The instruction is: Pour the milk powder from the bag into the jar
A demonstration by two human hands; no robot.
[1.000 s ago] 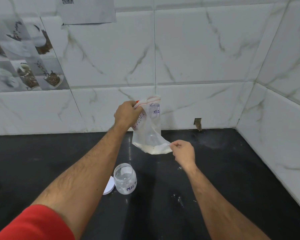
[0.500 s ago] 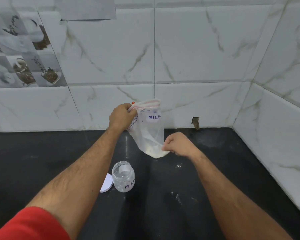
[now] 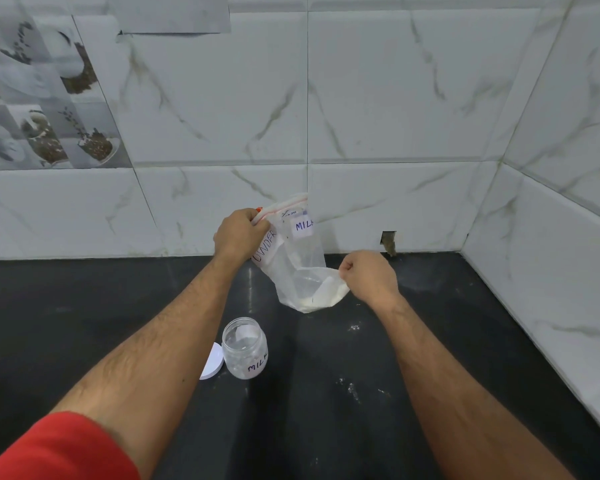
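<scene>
Hanging above the black counter (image 3: 84,306), the limp, light plastic bag (image 3: 297,268) sags between your fists: left hand (image 3: 238,237) pinching its zip top, right hand (image 3: 369,277) gripping a bottom corner. Powder (image 3: 323,297) pools low. The open jar (image 3: 245,348) stands below.

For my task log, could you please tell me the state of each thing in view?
bag: held up in the air, powder at its bottom
jar: upright, lid off
lid: on the counter, beside the jar
left hand: gripping the bag's top
right hand: pinching the bag's bottom corner
</scene>
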